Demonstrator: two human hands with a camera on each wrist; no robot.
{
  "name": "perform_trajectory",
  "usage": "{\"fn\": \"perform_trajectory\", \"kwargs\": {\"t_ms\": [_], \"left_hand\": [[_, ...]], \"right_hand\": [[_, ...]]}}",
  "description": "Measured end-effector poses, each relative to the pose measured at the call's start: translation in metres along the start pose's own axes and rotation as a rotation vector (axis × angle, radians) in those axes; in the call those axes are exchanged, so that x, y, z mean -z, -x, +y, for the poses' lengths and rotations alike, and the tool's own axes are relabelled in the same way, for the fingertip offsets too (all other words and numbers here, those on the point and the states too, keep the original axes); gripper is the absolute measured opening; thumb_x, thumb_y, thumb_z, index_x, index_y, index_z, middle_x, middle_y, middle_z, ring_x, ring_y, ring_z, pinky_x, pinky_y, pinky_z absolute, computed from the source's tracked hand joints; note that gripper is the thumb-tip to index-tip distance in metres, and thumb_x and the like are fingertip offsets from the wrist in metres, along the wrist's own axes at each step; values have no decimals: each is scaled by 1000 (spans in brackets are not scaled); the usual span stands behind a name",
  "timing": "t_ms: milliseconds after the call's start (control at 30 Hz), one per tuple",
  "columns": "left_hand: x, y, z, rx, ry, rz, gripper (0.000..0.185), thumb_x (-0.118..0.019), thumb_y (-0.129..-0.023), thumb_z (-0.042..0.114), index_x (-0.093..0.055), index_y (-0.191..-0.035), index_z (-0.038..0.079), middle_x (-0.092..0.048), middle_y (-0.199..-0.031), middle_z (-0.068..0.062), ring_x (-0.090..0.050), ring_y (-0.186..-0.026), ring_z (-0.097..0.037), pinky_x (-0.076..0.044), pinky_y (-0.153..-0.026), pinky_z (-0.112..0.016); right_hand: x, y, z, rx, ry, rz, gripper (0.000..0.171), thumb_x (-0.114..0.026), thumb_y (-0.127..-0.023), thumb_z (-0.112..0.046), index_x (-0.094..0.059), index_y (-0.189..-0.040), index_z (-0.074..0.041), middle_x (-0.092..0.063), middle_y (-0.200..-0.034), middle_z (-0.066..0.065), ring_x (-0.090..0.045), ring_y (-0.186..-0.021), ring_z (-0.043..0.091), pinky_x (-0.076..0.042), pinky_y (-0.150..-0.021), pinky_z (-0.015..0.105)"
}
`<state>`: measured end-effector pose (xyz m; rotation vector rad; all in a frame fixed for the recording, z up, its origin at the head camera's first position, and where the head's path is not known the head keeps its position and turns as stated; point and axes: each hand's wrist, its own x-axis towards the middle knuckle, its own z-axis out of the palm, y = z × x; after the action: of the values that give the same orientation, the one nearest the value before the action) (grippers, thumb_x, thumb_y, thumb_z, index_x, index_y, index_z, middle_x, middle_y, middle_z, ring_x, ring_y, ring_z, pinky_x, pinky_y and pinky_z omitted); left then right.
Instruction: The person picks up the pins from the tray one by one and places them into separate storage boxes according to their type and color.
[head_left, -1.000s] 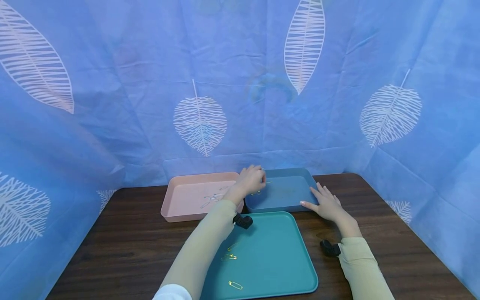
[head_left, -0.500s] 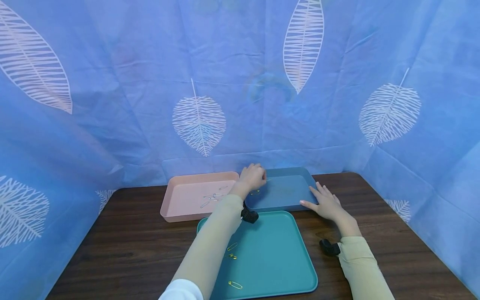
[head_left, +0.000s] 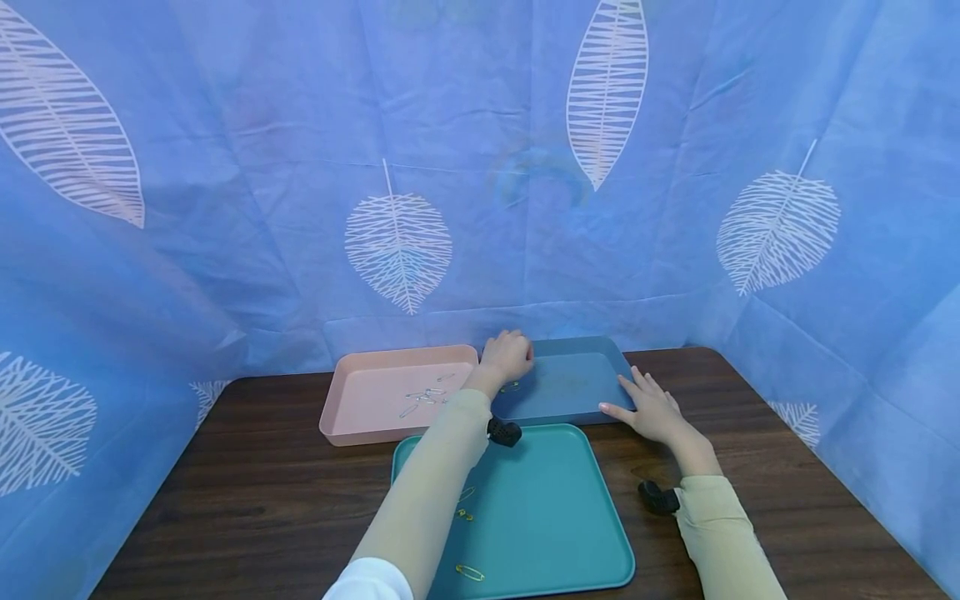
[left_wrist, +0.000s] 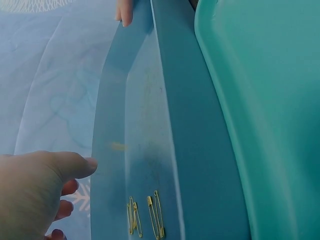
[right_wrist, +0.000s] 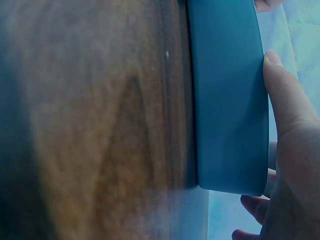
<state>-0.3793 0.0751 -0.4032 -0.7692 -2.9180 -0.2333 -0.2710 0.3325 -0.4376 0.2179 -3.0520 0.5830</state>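
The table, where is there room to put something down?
Bare wood lies left of the teal tray, in front of the pink tray, and at the table's right edge beyond the right hand. The back middle is crowded: pink and blue tray side by side, both hands at the blue one.

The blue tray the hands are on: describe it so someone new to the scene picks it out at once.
Start at the dark wooden table in front of the leaf-print curtain. Three trays sit there: a pink tray at back left, a large teal tray nearest the person, and the blue tray at back right. It alone is dusty blue, with the left hand and right hand at its sides.
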Motion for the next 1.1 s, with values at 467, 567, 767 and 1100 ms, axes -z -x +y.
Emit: {"fn": "perform_trajectory", "kwargs": {"t_ms": [467,567,767,1100], "left_hand": [[9,7,6,-67,-28,42,19,-53,-100,26,-69,-90,21,-58,-99,3,-50,-89,-18,-45,-79,-36],[10,10,6,-95,-48,65,18,-53,-99,27,-69,-94,22,-58,-99,4,-49,-88,-17,-44,-77,-34],[13,22,6,-158,-91,107,14,-55,-98,29,-67,-94,24,-57,-98,4,-46,-86,-17,-40,-73,-33],[20,53,-1,-239,-100,196,13,-56,-96,27,-68,-90,25,-57,-93,5,-51,-83,-16,-39,-70,-30]], "right_hand": [[1,1,0,5,-14,-2,89,-56,-92,-57,-30,-150,5,-12,-157,34,-11,-144,55,-13,-108,74],[1,1,0,3,-14,-5,89,-56,-92,-58,-29,-150,5,-12,-157,34,-10,-144,54,-13,-109,74],[1,0,0,5,-25,-10,89,-56,-92,-57,-29,-150,5,-11,-157,34,-10,-144,55,-12,-109,74],[-1,0,1,4,-18,-7,88,-55,-92,-57,-29,-150,4,-11,-157,34,-10,-144,54,-12,-109,74]]}}
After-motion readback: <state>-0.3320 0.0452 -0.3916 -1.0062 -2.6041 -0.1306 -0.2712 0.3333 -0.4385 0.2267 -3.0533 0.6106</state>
